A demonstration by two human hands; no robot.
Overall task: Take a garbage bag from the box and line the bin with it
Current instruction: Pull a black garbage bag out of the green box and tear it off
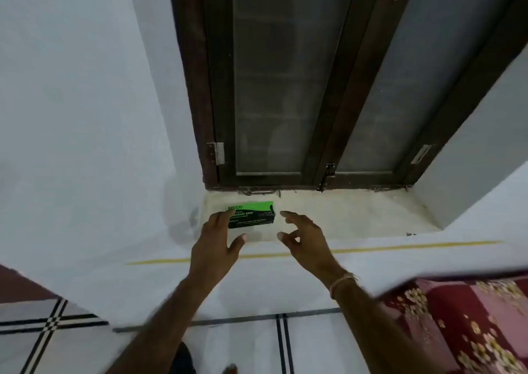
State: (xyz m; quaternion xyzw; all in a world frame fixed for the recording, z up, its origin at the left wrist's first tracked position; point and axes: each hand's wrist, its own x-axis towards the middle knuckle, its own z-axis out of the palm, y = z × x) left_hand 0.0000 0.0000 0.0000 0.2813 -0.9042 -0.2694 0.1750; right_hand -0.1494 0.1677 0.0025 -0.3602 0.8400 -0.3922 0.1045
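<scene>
Both hands out over window sill [357, 213]. Green-and-black garbage bag box [253, 215] lies flat on sill, just below dark window frame [328, 116]. Left hand [214, 245] at box's near left corner, fingers [221, 219] spread apart, tips overlapping box edge; contact or not, cannot tell. Thumb splayed below box. Right hand [305, 239] just right of box, not touching, fingers [288, 215] curled loosely apart, holding nothing. Thread band [341, 283] on right wrist. Patterned bed cover [457, 325] lower right of fingers.
</scene>
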